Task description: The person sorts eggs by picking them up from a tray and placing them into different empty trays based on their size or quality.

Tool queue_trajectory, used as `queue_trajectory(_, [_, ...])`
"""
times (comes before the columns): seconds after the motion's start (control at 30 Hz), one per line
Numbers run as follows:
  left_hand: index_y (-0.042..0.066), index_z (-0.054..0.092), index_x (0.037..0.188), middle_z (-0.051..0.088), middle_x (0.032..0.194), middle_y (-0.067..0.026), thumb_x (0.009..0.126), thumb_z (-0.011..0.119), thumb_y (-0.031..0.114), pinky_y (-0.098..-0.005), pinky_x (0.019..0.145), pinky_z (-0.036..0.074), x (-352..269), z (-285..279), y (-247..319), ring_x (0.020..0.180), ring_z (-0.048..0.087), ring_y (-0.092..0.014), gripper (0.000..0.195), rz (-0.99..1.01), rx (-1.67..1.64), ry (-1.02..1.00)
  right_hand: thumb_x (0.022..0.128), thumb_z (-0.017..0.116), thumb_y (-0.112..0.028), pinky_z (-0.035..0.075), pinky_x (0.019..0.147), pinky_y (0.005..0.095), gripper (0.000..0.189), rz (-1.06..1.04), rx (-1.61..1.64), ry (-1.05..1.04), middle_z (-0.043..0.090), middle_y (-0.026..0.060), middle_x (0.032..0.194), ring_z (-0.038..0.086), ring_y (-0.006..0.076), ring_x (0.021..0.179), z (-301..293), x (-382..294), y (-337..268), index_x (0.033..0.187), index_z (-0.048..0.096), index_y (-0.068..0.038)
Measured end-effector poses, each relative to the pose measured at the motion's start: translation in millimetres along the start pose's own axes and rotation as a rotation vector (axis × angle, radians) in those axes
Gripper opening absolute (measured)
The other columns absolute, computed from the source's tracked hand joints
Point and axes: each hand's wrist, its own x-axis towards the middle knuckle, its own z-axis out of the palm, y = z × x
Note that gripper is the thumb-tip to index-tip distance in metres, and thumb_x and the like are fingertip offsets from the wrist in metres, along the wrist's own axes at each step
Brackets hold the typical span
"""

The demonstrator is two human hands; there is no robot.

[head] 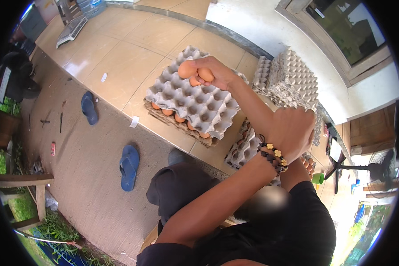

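My right hand [216, 73] is closed around brown eggs [187, 69] above a grey pulp egg tray [189, 96]. A further egg [195, 81] shows just under the fingers; whether it is held or rests in the tray, I cannot tell. Most visible cups of this tray hold no egg. Beneath it, a row of eggs [180, 118] sits in a brownish lower tray [199, 138]. My left forearm crosses over the right one. My left hand [291, 129], above a bead bracelet, has curled fingers; its palm is hidden. Below the arms lies another grey tray [242, 149], partly covered.
Stacked egg trays [292, 76] stand by the white wall. More eggs [308, 164] and a green cup [318, 179] are at the right, near a fan [379, 168]. A scale [72, 30] lies on the tiled ledge [119, 56]. Blue flip-flops [129, 168] lie on the lower ground.
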Motion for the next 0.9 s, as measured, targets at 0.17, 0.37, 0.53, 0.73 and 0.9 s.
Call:
queue_trajectory(0.17, [0.005,0.064,0.074,0.066,0.067,-0.0136,0.078,0.066,0.018,-0.0421,0.06,0.051,-1,0,-11,0.063,0.066,-0.03,0.014,-0.019,0.105,-0.079,0.092,0.062,-0.037,0.029,0.037,0.02,0.041,0.032,0.117,-0.043,0.053,0.004,0.061,0.043,0.0081,0.042,-35,-104,1,0.098,0.063,0.003])
queue_trajectory(0.37, [0.011,0.071,0.084,0.073,0.081,-0.0086,0.082,0.067,0.022,-0.0363,0.063,0.054,23,-10,-24,0.074,0.071,-0.026,0.012,-0.214,0.36,-0.027,0.079,0.073,-0.028,0.05,0.06,0.0324,0.033,0.338,-0.312,0.371,0.065,0.0037,0.08,0.061,0.0151,0.069,-115,-258,53,0.1,0.065,-0.003])
queue_trajectory(0.53, [0.012,0.071,0.086,0.072,0.08,-0.0069,0.083,0.067,0.022,-0.038,0.063,0.055,20,10,-27,0.072,0.071,-0.028,0.012,-0.197,0.314,-0.07,0.068,0.078,-0.028,0.052,0.079,0.0367,0.04,0.17,-0.771,0.74,0.068,0.0096,0.086,0.066,0.0236,0.083,-144,-332,134,0.096,0.065,-0.003])
queue_trajectory(0.73, [0.014,0.072,0.09,0.073,0.082,-0.0034,0.083,0.067,0.024,-0.0364,0.063,0.055,19,28,-28,0.073,0.072,-0.023,0.013,-0.24,0.358,-0.147,0.071,0.076,-0.025,0.052,0.078,0.036,0.034,0.047,-0.693,0.819,0.07,0.012,0.087,0.068,0.0234,0.084,-144,-317,154,0.095,0.068,-0.004])
queue_trajectory(0.9, [0.014,0.072,0.09,0.073,0.082,-0.0022,0.083,0.068,0.026,-0.036,0.063,0.054,19,36,-30,0.072,0.072,-0.022,0.015,-0.206,0.343,-0.152,0.082,0.064,-0.012,0.051,0.076,0.0335,0.024,0.106,-0.625,0.832,0.068,0.0072,0.09,0.065,0.0179,0.081,-152,-308,152,0.102,0.068,-0.001])
